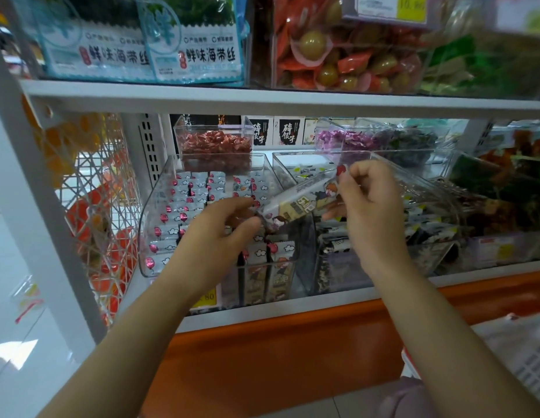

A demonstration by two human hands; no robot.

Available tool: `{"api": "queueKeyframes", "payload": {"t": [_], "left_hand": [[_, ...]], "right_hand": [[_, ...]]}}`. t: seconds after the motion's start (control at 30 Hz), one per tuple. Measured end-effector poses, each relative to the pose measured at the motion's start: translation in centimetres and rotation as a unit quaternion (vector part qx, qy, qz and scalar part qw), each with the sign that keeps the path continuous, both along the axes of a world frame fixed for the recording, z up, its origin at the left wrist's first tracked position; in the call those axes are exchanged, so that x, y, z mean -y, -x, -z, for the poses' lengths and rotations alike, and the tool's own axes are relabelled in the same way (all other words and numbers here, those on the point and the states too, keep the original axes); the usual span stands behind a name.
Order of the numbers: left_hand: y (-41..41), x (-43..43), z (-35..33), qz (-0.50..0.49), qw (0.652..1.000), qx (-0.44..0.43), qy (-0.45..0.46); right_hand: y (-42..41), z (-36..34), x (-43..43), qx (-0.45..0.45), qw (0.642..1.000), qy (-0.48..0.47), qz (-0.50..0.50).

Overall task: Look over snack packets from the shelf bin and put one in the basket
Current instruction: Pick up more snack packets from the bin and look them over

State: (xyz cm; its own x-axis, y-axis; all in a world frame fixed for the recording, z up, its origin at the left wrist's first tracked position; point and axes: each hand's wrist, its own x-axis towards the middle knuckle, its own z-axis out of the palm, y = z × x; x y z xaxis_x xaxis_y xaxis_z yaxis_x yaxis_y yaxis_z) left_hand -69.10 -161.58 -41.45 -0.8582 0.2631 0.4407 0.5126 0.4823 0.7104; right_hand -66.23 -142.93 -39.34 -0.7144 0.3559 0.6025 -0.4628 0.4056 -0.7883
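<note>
At the far left a white wire rack hangs off the shelf frame, holding orange goods. Next to it is the clear shelf bin, filled with rows of small packets printed with red balloons and clouds.

The left hand is raised in front of this bin. Its thumb and fingers are closed on the lower left end of one long snack packet. The packet slants up to the right, above the divide between this bin and the neighbouring bin of darker packets. The right hand pinches its upper end with curled fingertips.

At the lower right edge is a white slotted thing, probably the basket, low and mostly out of view.

Both grips are only on the packet's slick end seams. If one hand lets go carelessly, the packet could swing, slip and drop back among its lookalikes or onto the floor. The basket is well apart from the hands and barely in sight, so a release made without looking could miss it. A forearm could also brush the bin's front edge on the way down.
</note>
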Motion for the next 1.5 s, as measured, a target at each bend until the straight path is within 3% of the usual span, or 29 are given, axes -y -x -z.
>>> {"api": "queueKeyframes", "payload": {"t": [0.13, 0.27, 0.43, 0.67, 0.73, 0.97, 1.17, 1.3, 1.5], "left_hand": [[-0.3, 0.1, -0.4, 0.018, 0.99, 0.065, -0.121], [-0.4, 0.1, -0.6, 0.037, 0.957, 0.157, -0.24], [-0.2, 0.6, -0.8, 0.07, 0.889, 0.252, -0.374], [0.1, 0.6, -0.9, 0.086, 0.811, 0.316, -0.485], [0.0, 0.5, -1.0, 0.092, 0.803, 0.318, -0.497], [-0.1, 0.3, -1.0, 0.165, 0.829, 0.285, -0.452], [-0.6, 0.0, -0.9, 0.116, 0.885, 0.214, -0.396], [-0.9, 0.0, -0.9, 0.08, 0.932, 0.188, -0.298], [-1.2, 0.0, -1.0, 0.101, 0.958, 0.149, -0.223]], "right_hand": [[0.0, 0.6, 0.0, 0.053, 0.981, 0.168, -0.076], [-0.1, 0.8, 0.2, 0.081, 0.926, 0.314, -0.194], [-0.4, 0.9, 0.1, 0.092, 0.865, 0.382, -0.313], [-0.2, 1.4, 0.6, 0.082, 0.894, 0.345, -0.274], [-0.1, 1.4, 0.6, 0.077, 0.902, 0.34, -0.255], [-0.1, 1.7, 0.3, 0.062, 0.954, 0.262, -0.132], [-0.2, 1.4, 0.3, 0.064, 0.934, 0.296, -0.189], [-0.4, 1.8, 0.6, 0.058, 0.971, 0.18, -0.15], [-0.4, 1.9, 0.6, 0.063, 0.982, 0.15, -0.092]]}}
